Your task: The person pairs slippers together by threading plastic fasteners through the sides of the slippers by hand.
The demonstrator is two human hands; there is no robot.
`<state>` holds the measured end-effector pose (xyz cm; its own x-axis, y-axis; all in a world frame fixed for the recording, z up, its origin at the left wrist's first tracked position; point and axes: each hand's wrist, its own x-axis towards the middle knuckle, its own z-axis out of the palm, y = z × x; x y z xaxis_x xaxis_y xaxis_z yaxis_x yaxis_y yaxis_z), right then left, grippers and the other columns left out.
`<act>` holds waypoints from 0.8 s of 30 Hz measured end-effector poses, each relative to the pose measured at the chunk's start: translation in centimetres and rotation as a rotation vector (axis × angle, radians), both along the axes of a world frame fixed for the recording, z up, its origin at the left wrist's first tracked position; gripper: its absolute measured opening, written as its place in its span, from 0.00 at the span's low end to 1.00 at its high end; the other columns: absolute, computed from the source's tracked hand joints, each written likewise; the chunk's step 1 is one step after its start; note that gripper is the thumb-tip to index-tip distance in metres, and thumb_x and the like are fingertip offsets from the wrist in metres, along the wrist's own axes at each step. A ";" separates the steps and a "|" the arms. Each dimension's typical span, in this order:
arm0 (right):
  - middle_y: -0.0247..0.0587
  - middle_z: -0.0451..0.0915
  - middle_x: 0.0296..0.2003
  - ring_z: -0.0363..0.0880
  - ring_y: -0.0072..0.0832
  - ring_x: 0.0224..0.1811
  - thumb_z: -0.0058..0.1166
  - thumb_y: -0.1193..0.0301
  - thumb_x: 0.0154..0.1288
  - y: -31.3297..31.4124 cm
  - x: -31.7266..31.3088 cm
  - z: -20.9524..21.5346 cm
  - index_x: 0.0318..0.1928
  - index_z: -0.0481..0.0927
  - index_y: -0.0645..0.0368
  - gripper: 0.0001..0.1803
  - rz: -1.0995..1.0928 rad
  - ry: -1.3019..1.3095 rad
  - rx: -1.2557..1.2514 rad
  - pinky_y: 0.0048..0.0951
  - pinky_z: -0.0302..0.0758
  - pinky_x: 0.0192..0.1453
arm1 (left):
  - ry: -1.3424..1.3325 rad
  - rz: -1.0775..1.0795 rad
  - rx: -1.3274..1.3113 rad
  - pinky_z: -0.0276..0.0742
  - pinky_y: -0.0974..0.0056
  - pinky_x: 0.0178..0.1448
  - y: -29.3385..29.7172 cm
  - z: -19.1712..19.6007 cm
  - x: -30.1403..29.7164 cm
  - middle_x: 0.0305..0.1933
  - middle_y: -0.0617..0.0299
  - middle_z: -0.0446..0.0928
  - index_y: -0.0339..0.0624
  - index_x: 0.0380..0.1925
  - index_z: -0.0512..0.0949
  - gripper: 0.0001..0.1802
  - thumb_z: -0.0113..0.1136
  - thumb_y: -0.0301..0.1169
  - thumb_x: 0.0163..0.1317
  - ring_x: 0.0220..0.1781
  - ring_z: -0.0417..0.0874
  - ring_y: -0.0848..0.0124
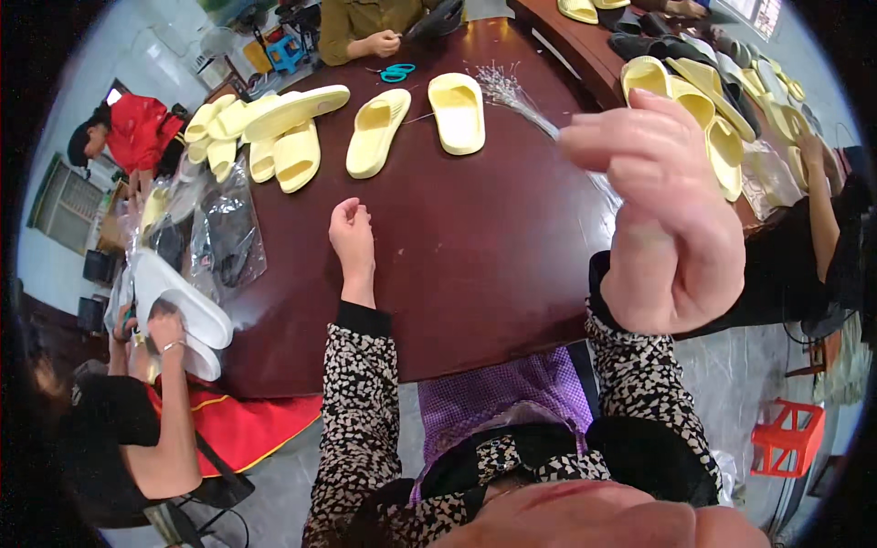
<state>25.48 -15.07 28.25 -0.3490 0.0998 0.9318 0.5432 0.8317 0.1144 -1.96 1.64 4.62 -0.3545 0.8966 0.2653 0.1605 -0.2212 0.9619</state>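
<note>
Right hand (671, 215) raised, fingertips pinching what looks like a thin clear plastic tie (571, 146), long axis running up-left toward the tie bundle (502, 89), left hand (352, 239) loosely curled, holding nothing, resting on dark table (475, 247)

Left hand (352, 239): loosely curled, resting on the dark red table (475, 247) at frame centre, holding nothing.
Right hand (667, 215): raised close to the camera at right, fingertips pinched on the bundle of thin clear ties (512, 96).
Yellow slippers (416, 128): two lying apart on the table at upper centre.
Scissors (396, 71): teal handles, top centre.
Co-worker's hand (164, 329): lower left, on a white slipper (183, 301).
</note>
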 end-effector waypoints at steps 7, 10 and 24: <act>0.60 0.79 0.39 0.81 0.45 0.37 0.43 0.73 0.66 -0.1 3.4 -2.9 0.38 0.74 0.61 0.07 0.022 0.094 -0.138 0.47 0.68 0.53 | 0.014 -0.024 -0.009 0.73 0.74 0.35 0.6 -0.7 0.0 0.36 0.64 0.75 0.35 0.43 0.74 0.10 0.55 0.25 0.62 0.33 0.75 0.79; 0.58 0.80 0.39 0.80 0.44 0.37 0.44 0.73 0.65 -0.6 3.3 -2.9 0.38 0.74 0.60 0.06 -0.014 0.177 -0.240 0.47 0.68 0.53 | 0.018 -0.049 0.012 0.73 0.74 0.35 1.8 0.0 1.3 0.36 0.63 0.75 0.35 0.43 0.74 0.10 0.54 0.25 0.62 0.33 0.75 0.79; 0.52 0.80 0.38 0.80 0.39 0.36 0.48 0.70 0.62 -0.5 5.0 -6.8 0.39 0.74 0.57 0.07 -0.024 0.313 -0.486 0.43 0.67 0.54 | -0.013 -0.053 -0.003 0.73 0.76 0.34 1.9 -0.9 1.1 0.36 0.62 0.75 0.34 0.43 0.73 0.10 0.55 0.24 0.62 0.33 0.76 0.78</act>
